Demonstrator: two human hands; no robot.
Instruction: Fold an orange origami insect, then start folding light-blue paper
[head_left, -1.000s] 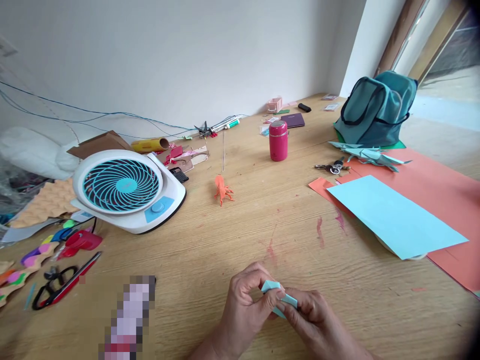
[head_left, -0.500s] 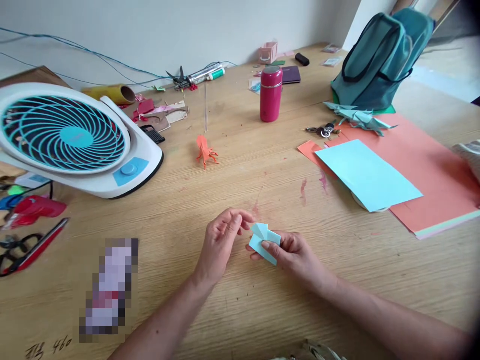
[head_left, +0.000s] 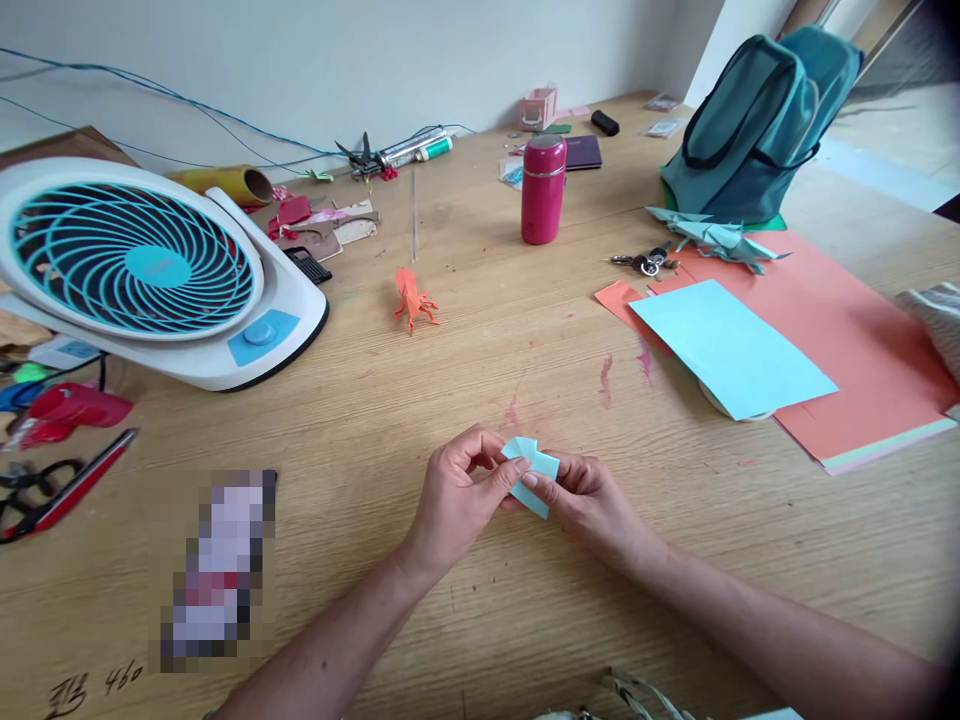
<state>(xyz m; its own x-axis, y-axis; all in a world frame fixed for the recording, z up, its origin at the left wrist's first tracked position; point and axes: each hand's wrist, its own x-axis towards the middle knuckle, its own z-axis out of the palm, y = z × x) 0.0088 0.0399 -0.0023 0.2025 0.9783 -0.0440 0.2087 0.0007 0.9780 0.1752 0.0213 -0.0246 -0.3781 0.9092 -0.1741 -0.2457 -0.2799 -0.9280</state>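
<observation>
A small piece of folded light-blue paper (head_left: 534, 500) is pinched between both hands above the wooden table. My left hand (head_left: 466, 488) grips its left side, thumb on top and fingers behind. On the right side, my right hand (head_left: 592, 500) also holds it, its thumb pressing the face close to the left thumb. The fingers behind the paper are partly hidden. Farther out lies a light-blue sheet (head_left: 735, 345) over orange paper (head_left: 877, 350). An orange folded-paper insect (head_left: 411, 300) stands on the table beyond my hands.
A white and blue fan (head_left: 150, 270) takes up the left side. At the back stand a magenta flask (head_left: 543, 190) and a teal bag (head_left: 742, 140), with keys (head_left: 649, 262) and a blue paper figure (head_left: 712, 238) nearby. Scissors (head_left: 37, 490) and a blurred-out object (head_left: 217, 570) lie at left.
My left hand has moved right and closed on the folded paper, its thumb now on the front. My right hand keeps its hold. The view has shifted slightly.
</observation>
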